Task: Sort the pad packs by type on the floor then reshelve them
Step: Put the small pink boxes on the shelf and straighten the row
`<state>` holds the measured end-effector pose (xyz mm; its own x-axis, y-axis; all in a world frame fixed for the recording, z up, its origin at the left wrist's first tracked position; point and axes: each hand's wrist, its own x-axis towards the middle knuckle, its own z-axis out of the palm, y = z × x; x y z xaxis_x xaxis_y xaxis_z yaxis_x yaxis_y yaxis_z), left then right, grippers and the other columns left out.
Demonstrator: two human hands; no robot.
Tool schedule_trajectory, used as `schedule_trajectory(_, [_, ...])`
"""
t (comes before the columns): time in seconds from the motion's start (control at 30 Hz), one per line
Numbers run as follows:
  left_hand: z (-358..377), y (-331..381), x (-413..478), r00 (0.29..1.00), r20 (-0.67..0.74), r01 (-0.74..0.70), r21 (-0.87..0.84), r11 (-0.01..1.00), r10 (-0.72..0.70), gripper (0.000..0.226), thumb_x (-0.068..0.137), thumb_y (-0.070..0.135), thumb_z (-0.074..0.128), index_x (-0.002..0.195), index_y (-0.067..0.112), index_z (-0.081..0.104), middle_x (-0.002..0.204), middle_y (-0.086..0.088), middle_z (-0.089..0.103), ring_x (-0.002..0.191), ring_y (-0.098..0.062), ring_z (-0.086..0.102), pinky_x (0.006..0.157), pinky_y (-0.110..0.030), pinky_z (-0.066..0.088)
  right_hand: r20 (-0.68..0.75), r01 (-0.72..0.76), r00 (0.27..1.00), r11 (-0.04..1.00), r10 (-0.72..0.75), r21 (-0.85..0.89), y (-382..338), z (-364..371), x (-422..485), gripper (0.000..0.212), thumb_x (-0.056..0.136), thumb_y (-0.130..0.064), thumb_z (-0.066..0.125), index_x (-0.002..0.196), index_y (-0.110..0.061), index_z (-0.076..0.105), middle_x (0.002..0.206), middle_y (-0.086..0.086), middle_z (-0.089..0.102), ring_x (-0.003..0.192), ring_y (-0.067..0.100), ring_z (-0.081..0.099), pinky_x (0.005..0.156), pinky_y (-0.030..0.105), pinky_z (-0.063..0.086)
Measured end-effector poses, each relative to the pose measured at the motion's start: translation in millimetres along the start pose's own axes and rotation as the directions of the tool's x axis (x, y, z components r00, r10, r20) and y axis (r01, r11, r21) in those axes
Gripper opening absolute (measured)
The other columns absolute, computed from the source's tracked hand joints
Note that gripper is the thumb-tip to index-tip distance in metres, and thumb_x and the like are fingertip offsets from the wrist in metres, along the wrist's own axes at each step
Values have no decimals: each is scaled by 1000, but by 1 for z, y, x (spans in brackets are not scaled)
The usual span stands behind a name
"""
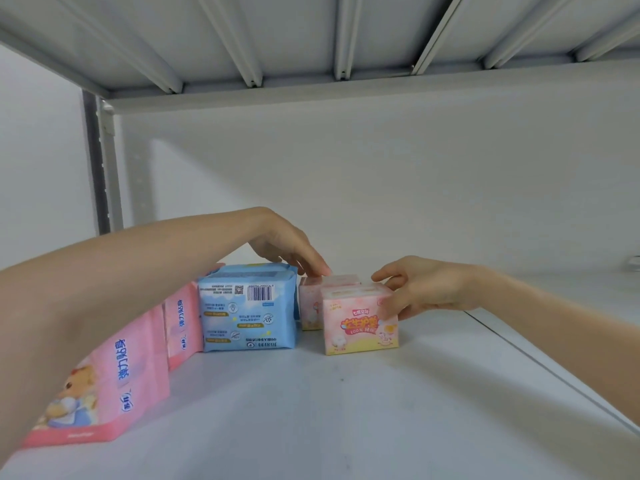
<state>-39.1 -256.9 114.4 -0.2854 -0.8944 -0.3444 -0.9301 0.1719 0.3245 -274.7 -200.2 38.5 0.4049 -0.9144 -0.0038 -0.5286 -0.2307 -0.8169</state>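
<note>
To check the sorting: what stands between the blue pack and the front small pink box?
In the head view, another small pink box stands between the blue pack and the front small pink box, slightly behind.

Bright even light, soft shadows, wide-angle edge distortion, slight blur

The shelf is plain pale grey, as are the ribbed underside of the shelf above and the back wall. Toward the shelf's left edge, two tall packs are pink with blue lettering; the nearer one carries a cartoon figure in blue and yellow. The soft pack is light blue, printed with white clouds, yellow labels and a black barcode. The small front box is pale pink fading to yellow at its base, with red lettering; the box behind it is similar pale pink.
</note>
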Motion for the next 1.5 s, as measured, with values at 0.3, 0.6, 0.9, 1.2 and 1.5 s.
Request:
schedule_trajectory(0.3, [7, 0, -6, 996, 79, 14, 158, 987, -27, 82, 69, 46, 79, 139, 16, 50, 147, -4, 46, 133, -22, 46, 115, -39, 34, -59, 43, 997, 999, -44, -5, -8, 26, 13, 89, 74, -6, 80, 146, -3, 27, 110, 2, 64, 90, 12, 70, 76, 26, 59])
schedule_trajectory(0.6, [9, 0, -8, 997, 60, 30, 233, 972, -45, 66, 67, 48, 74, 124, 23, 51, 151, -7, 41, 138, -21, 39, 109, -32, 35, -128, 72, 989, 996, -77, -44, -6, 32, 20, 77, 71, -11, 85, 136, -5, 44, 113, 7, 65, 97, 18, 70, 87, 36, 57])
schedule_trajectory(0.9, [13, 4, -18, 995, -71, 89, 242, 966, -73, 74, 79, 41, 75, 144, 23, 45, 149, 6, 41, 140, -15, 30, 111, -28, 24, -166, 71, 981, 985, -98, -160, -5, 33, 17, 78, 69, -27, 86, 136, -14, 46, 118, -3, 60, 104, 13, 63, 84, 33, 57])
schedule_trajectory(1.2, [26, 7, -44, 971, -241, 51, 237, 970, 8, 83, 74, 49, 78, 144, 26, 42, 151, 6, 38, 142, -18, 30, 118, -42, 23, -250, 47, 963, 978, -98, -202, -10, 46, 4, 68, 76, -32, 79, 134, -15, 48, 113, -4, 61, 105, 16, 59, 81, 29, 49])
schedule_trajectory(1.5, [92, 7, -103, 840, -513, -95, 180, 979, 175, 76, 88, 47, 64, 151, 21, 31, 158, 3, 27, 142, -19, 30, 110, -29, 27, -420, 11, 892, 936, -168, -352, -19, 65, -51, 77, 84, -41, 70, 146, -12, 34, 142, 9, 48, 128, 23, 48, 98, 28, 39])
